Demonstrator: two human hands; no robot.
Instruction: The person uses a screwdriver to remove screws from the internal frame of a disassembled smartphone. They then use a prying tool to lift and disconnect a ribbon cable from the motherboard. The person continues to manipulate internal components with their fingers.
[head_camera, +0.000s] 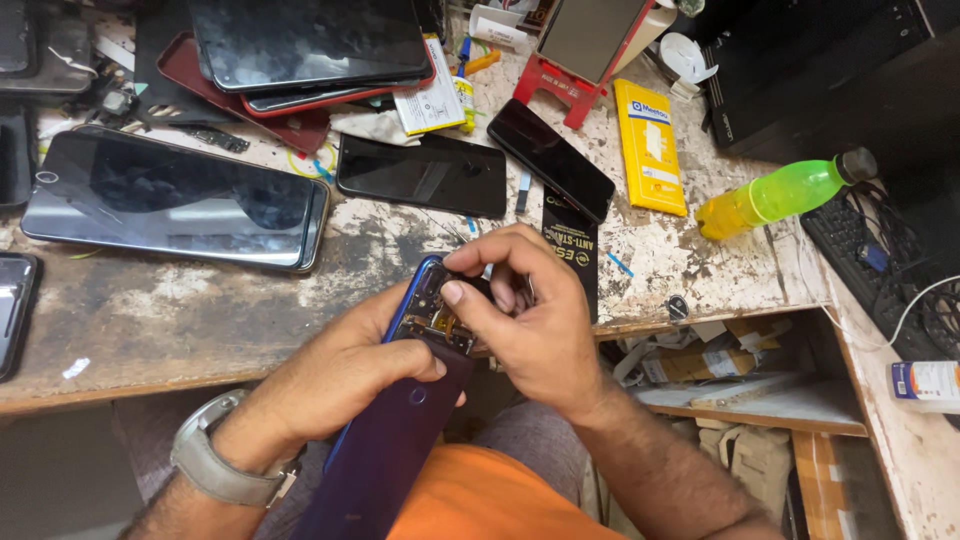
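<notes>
My left hand (340, 375) grips a dark blue phone (395, 440) from the side, holding it tilted over my lap at the bench's front edge. The phone's upper end is open, and its inner board (432, 318) shows gold and black parts. My right hand (525, 320) is curled over that open end, thumb and fingertips pinched on something small that I cannot make out. A grey watch (215, 465) sits on my left wrist.
The worn bench (190, 320) carries several phones and screens: a large one (175, 195) at left, black ones (420, 172) (550, 158) in the middle. A yellow packet (650, 145), a green bottle (780, 192), a keyboard (860, 250) and a black case lie right.
</notes>
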